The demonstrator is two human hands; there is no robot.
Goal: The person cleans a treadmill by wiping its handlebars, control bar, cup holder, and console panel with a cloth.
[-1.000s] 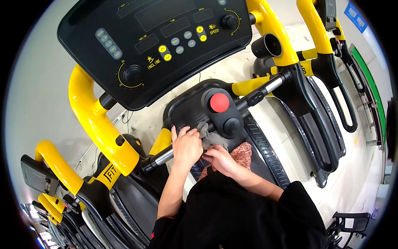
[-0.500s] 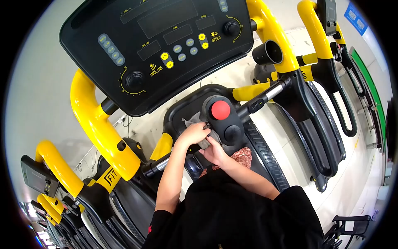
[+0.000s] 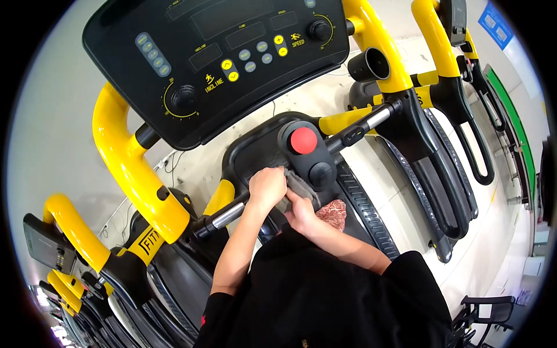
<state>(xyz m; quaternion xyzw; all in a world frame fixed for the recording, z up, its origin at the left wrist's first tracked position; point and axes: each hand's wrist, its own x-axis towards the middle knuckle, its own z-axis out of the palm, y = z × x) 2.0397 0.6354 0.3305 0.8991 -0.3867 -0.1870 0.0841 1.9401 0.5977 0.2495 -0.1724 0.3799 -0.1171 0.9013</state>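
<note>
My left hand is closed in a fist on a grey cloth, over the treadmill's crossbar. Just below and to the right, my right hand grips the lower part of the same cloth. The cloth is bunched between both hands, beside the black centre panel with its red button. Whether it wraps round the bar is hidden by my fingers.
Above stands the treadmill console, with yellow uprights on either side. A cup holder sits at the right. More treadmills flank this one. Red patterned fabric shows beneath my right forearm.
My left hand has turned from a fingertip hold into a fist. The cloth corner that stuck out above it has gone, and more cloth now shows to its right. The view has shifted slightly.
</note>
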